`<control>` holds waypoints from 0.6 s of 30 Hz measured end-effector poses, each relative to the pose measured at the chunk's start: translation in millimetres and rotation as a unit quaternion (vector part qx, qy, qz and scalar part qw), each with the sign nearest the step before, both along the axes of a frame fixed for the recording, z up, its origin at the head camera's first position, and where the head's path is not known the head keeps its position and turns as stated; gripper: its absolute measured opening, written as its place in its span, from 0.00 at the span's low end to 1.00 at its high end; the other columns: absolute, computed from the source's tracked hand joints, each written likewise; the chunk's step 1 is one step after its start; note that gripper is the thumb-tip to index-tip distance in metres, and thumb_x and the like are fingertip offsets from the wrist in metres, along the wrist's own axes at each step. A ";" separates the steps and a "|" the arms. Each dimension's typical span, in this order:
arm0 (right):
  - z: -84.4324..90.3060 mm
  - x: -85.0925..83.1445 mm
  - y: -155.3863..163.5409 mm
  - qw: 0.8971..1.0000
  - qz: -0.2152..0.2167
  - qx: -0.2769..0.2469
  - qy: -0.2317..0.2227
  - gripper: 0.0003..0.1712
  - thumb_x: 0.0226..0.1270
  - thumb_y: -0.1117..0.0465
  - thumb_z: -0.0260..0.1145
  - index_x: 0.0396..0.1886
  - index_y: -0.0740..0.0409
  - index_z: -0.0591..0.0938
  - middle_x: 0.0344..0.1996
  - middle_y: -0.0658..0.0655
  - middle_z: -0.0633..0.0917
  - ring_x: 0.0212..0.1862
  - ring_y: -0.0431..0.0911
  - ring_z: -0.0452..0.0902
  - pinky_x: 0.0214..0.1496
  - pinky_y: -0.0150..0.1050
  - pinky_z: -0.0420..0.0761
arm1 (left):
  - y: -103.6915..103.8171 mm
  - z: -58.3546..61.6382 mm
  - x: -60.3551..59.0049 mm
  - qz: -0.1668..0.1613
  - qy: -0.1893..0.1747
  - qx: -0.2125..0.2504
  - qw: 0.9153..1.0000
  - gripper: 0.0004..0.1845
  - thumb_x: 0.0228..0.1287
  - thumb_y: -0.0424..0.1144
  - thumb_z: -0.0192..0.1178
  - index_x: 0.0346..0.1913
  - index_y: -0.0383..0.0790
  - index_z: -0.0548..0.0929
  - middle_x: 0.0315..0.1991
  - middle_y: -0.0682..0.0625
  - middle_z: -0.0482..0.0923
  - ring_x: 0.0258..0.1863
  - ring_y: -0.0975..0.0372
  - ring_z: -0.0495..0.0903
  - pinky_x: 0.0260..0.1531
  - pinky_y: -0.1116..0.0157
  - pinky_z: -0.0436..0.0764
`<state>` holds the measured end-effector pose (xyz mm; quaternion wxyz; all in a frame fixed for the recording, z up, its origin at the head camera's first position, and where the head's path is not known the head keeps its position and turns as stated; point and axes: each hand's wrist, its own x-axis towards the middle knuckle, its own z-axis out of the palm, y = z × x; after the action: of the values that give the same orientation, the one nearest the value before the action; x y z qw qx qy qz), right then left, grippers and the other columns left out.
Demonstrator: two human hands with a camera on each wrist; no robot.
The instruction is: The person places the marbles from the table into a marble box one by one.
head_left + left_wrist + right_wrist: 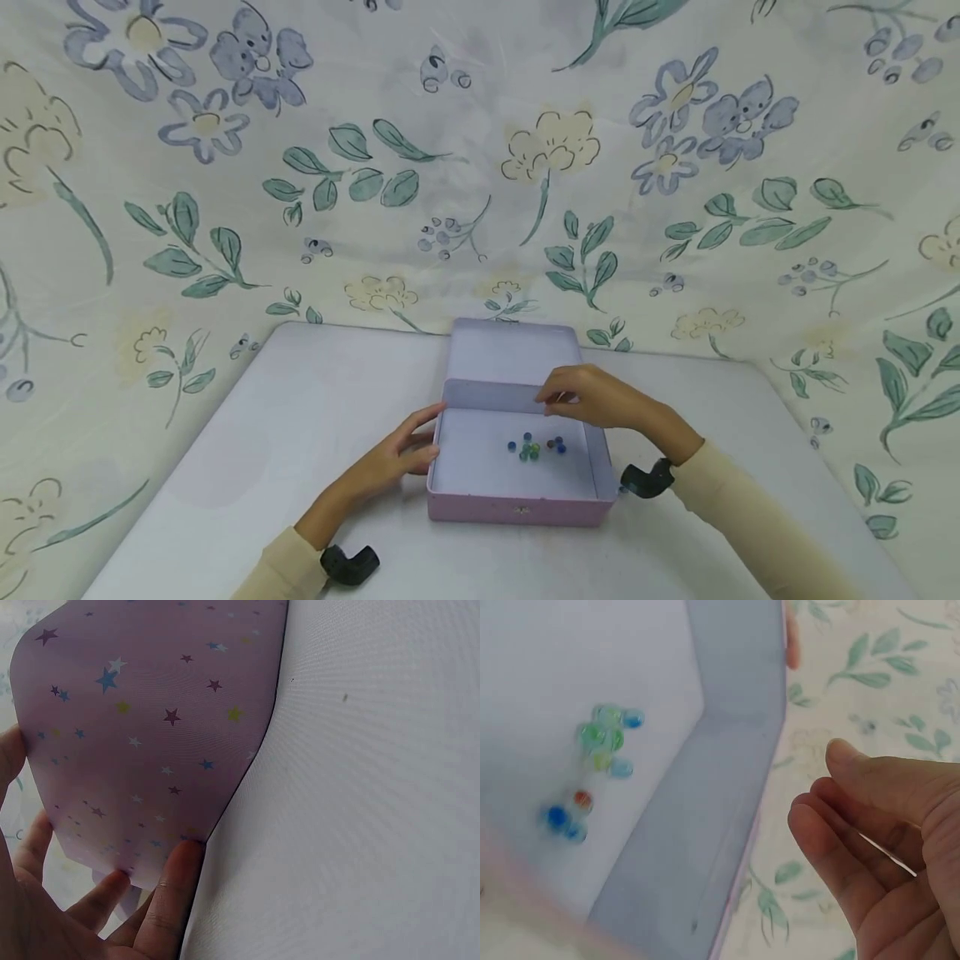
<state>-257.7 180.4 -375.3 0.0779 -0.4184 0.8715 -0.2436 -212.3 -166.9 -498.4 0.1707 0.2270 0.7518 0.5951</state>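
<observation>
A pink-lilac metal box [519, 510] stands on the table with its lid [513, 350] raised at the back. On its pale floor lies a loose cluster of small glass marbles [527, 450], several blue and green, one reddish-brown. My left hand [397, 450] touches the box's left side; in the left wrist view its spread fingertips rest against the star-printed outer surface [150, 750]. My right hand [596, 396] hovers by the rear right of the box, above the marbles' level. In the right wrist view its fingers [817, 847] are loosely curved, with nothing visible between them and the thumb.
The white table [315, 375] carries the box near its middle. A floral-patterned cloth [480, 208] hangs behind the table and on both sides. A dark band-like device [648, 479] is on the right wrist, and a similar one [350, 567] is on the left.
</observation>
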 end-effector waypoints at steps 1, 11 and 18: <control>1.5 2.8 6.0 1.000 -0.007 0.000 0.004 0.11 0.65 0.65 0.70 0.47 0.56 0.88 0.42 0.50 0.88 0.44 0.39 0.84 0.48 0.28 0.84 | 0.0 -0.5 -0.5 -0.003 0.002 0.002 1.000 0.36 0.76 0.42 0.53 0.80 0.52 0.50 0.81 0.40 0.39 0.74 0.31 0.53 0.55 0.50 0.84; -8.0 24.5 64.4 0.998 -0.063 -0.016 0.015 0.13 0.63 0.68 0.71 0.48 0.56 0.87 0.42 0.52 0.88 0.43 0.37 0.83 0.47 0.32 0.86 | -0.3 -0.1 1.6 0.006 -0.005 -0.001 1.000 0.35 0.76 0.40 0.52 0.80 0.56 0.51 0.81 0.40 0.39 0.74 0.32 0.53 0.55 0.50 0.84; -32.0 39.2 96.0 0.996 -0.086 -0.038 -0.004 0.14 0.63 0.68 0.71 0.49 0.61 0.86 0.43 0.55 0.88 0.44 0.39 0.85 0.46 0.33 0.87 | -0.1 1.7 2.0 0.011 -0.022 -0.010 1.000 0.35 0.76 0.40 0.51 0.80 0.59 0.50 0.82 0.44 0.39 0.76 0.34 0.53 0.57 0.50 0.83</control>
<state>-218.5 276.5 -407.3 0.0441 -0.3439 0.8938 -0.2844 -210.3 -167.0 -496.7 0.1831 0.2040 0.7559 0.5946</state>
